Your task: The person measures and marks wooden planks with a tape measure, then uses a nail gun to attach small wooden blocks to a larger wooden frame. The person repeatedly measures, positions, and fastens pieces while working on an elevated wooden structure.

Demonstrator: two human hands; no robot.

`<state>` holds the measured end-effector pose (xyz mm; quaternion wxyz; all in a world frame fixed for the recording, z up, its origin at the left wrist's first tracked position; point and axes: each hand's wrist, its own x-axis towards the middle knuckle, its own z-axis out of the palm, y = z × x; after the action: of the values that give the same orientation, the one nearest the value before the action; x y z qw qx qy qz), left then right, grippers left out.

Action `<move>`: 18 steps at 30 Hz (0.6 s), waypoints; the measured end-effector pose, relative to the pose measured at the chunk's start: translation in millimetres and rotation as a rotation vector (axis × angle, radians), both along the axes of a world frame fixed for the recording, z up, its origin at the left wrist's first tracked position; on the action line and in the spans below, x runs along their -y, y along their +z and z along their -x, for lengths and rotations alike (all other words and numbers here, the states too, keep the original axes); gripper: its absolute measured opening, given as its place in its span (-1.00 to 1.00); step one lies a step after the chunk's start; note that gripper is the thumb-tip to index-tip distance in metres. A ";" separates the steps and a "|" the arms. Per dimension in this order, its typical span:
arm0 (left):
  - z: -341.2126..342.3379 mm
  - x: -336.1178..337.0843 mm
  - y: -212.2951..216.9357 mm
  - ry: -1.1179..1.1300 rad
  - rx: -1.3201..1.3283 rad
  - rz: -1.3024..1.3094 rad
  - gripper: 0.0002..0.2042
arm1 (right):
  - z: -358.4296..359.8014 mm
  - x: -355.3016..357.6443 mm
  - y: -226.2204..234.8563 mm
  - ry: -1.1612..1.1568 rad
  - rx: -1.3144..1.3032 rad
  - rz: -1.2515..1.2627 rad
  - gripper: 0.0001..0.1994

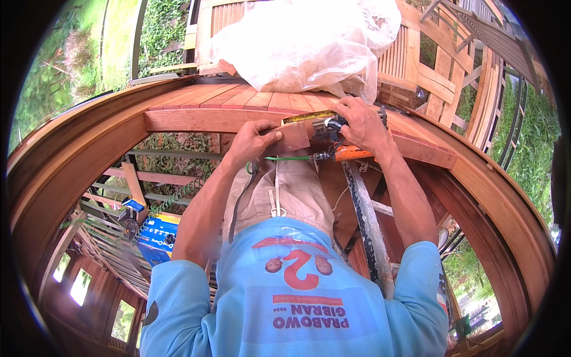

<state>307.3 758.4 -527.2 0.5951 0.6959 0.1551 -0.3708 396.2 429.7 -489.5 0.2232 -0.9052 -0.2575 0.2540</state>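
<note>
My left hand [254, 141] is closed, thumb on top, on a small flat piece of reddish-brown wood [293, 138] in front of my waist. Over the top of an air nail gun [352, 153] with an orange body curl the fingers of my right hand [361, 124]. A metal coupling joins the gun to a green air hose [286, 158] that runs left below the wood piece. Just beyond them a narrow yellow strip [309, 116] lies along the edge of the curved plank deck [238, 98]. My right fingers partly hide the gun's dark metal parts.
A clear plastic sheet [303, 44] covers the far side of the deck. Curved wooden beams [77, 160] sweep round both sides. A paint-spattered ladder rail [367, 226] stands below right. Lower left are a blue box-shaped machine [157, 238] and a coiled green hose [181, 193].
</note>
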 end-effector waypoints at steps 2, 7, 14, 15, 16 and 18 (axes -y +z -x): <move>-0.5 -1.5 -0.3 -0.021 -0.058 0.010 -0.66 | 0.2 0.1 -0.2 0.000 0.003 -0.006 -0.48; 2.0 1.1 -1.9 0.032 -0.008 0.025 -0.69 | 0.2 1.0 -1.6 0.005 -0.015 0.002 -0.48; 4.0 0.6 -2.5 0.018 0.063 0.012 -0.70 | 4.6 4.8 -4.9 -0.036 0.002 -0.050 -0.46; 4.3 0.2 -2.5 0.011 0.072 0.012 -0.69 | 6.0 5.7 -5.3 -0.036 0.006 -0.054 -0.46; 4.7 -0.1 -2.4 0.006 0.075 0.011 -0.69 | 7.2 6.6 -5.7 -0.039 0.007 -0.053 -0.46; 5.2 0.0 -2.3 0.027 0.055 0.035 -0.69 | 8.4 8.1 -6.8 -0.043 0.001 -0.048 -0.45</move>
<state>302.1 758.4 -529.5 0.6164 0.6931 0.1415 -0.3459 387.9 421.6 -496.3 0.2503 -0.9050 -0.2442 0.2422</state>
